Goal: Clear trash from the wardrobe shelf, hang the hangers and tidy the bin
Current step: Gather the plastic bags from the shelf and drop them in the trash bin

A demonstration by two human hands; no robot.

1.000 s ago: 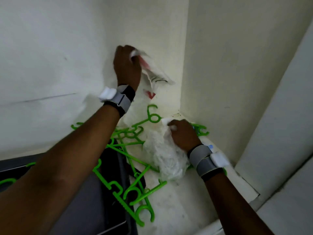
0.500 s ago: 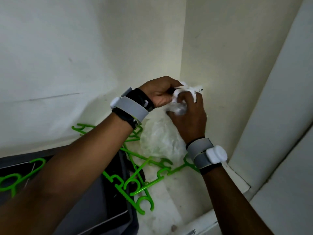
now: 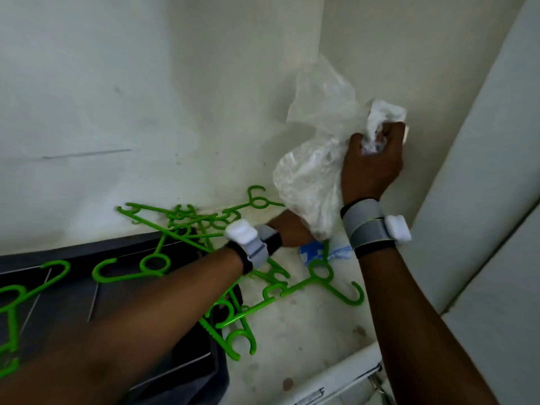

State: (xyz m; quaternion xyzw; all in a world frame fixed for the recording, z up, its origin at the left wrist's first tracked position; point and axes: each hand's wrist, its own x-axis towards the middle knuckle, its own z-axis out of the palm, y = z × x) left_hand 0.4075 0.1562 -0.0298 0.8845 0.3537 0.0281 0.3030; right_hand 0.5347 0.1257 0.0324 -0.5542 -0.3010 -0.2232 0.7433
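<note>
My right hand [image 3: 372,160] is raised near the right wall, shut on a bunch of clear plastic bags [image 3: 314,159] and crumpled white wrapping [image 3: 385,112]. My left hand [image 3: 292,229] reaches low on the white shelf [image 3: 306,325] under the hanging bags; its fingers are hidden behind them, next to a blue and white scrap [image 3: 314,252]. Several bright green hangers [image 3: 321,276] lie tangled on the shelf and across the dark bin [image 3: 73,290] at the left.
The shelf sits in a white corner, with walls at the back and right. A wardrobe door edge [image 3: 496,200] stands at the right. A metal fitting [image 3: 377,375] shows at the shelf's front edge.
Both hands were together bunching the plastic. Now the right hand alone holds the bundle higher to the right, and the left hand has dropped to the shelf beneath it.
</note>
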